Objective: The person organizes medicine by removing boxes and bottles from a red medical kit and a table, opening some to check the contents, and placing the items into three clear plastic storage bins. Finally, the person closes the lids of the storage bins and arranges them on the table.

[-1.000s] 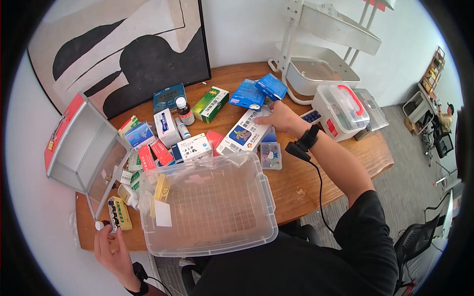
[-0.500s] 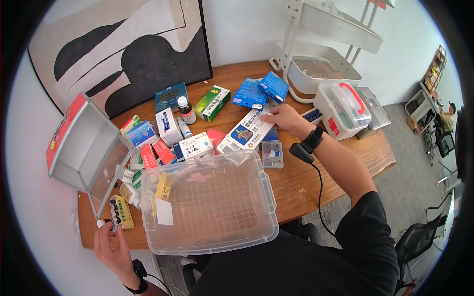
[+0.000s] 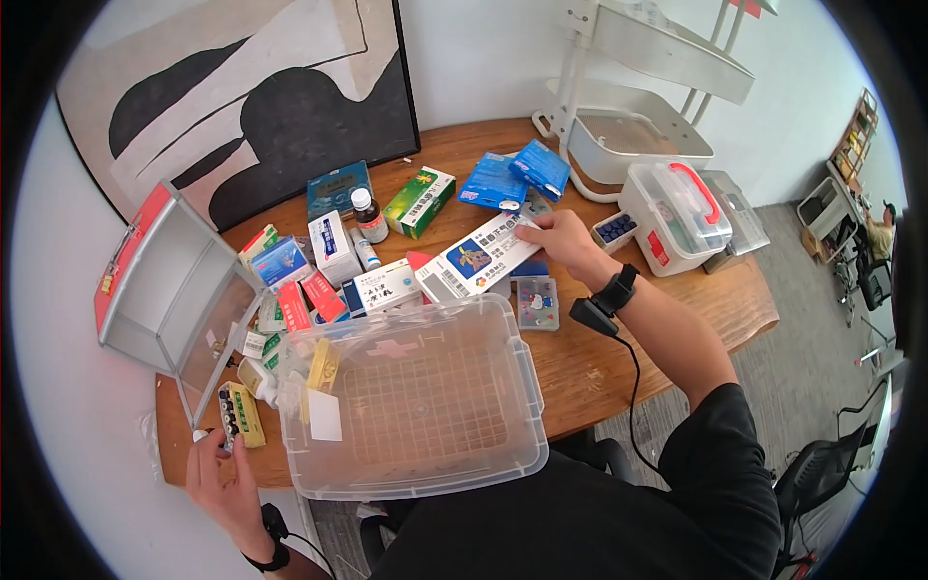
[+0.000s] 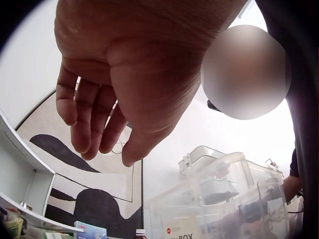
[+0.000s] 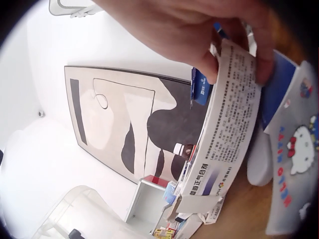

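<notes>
My right hand [image 3: 568, 244] pinches the right end of a long white medicine box [image 3: 476, 259] with a blue picture on its front. In the right wrist view, the thumb is on one side of the medicine box [image 5: 224, 114] and fingers on the other, its printed side panel facing the camera. A Hello Kitty case [image 3: 537, 304] lies just below it. My left hand [image 3: 224, 491] hangs at the table's left corner, close to a white-capped bottle [image 3: 200, 435] and a yellow box of vials [image 3: 242, 416]. In the left wrist view, the left hand [image 4: 114, 84] has loosely bent fingers holding nothing.
A clear plastic bin [image 3: 416, 406] stands in front of my body. Behind it are piled medicine boxes [image 3: 382, 285] and a brown bottle [image 3: 368, 215]. An open red-and-silver case [image 3: 174, 280] is at left. Blue packets [image 3: 493, 180], a red-handled box [image 3: 677, 217] and a white cart [image 3: 628, 145] stand farther right.
My right hand has taken hold of the long white box's end, and the box has turned flatter across the view, its right end lower. The left hand has barely moved.
</notes>
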A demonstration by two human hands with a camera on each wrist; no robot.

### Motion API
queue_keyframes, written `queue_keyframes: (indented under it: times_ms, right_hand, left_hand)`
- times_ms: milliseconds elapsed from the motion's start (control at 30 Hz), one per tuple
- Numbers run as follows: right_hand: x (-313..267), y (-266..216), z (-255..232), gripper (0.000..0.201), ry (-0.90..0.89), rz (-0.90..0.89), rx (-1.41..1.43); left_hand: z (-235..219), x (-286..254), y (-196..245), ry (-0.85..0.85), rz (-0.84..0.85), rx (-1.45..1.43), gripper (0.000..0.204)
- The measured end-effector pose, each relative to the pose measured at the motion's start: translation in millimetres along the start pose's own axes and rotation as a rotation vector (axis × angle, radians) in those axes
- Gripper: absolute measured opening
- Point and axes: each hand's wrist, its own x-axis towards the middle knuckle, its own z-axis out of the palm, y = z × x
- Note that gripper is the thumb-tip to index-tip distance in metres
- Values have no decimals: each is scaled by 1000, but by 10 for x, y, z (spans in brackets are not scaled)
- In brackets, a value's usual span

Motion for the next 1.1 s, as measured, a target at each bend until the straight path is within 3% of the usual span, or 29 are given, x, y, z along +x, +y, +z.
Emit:
queue_keyframes:
  times_ms: [167, 433, 600, 800, 833, 900, 933, 1000, 1100]
  right_hand:
    - [-107, -122, 181, 37, -62, -44, 144]
    - [-88, -667, 556, 35, -130, -126, 87]
    - [130, -1027, 662, 36, -170, -152, 65]
    - [144, -1600, 776, 35, -228, -278, 93]
    - [84, -1717, 791, 35, -235, -282, 92]
    - [-9, -1866, 812, 35, -275, -299, 69]
    - [-12, -1901, 846, 35, -281, -299, 71]
    - [-26, -1919, 878, 36, -287, -324, 87]
    - [-53, -1894, 885, 37, -282, -343, 85]
  left_hand:
    - [29, 74, 48, 20, -18, -22, 21]
    - [151, 363, 39, 9, -88, -200, 25]
    - [346, 902, -8, -116, -215, -607, 32]
    - [741, 1771, 432, -452, -224, -928, 60]
    - [804, 1893, 527, -445, -229, -925, 60]
    - [903, 2073, 710, -684, -442, -1050, 64]
    - [965, 2150, 722, -681, -446, -1045, 64]
    - [1142, 2220, 716, -913, -580, -1251, 62]
    - [1276, 2171, 672, -916, -621, -1365, 58]
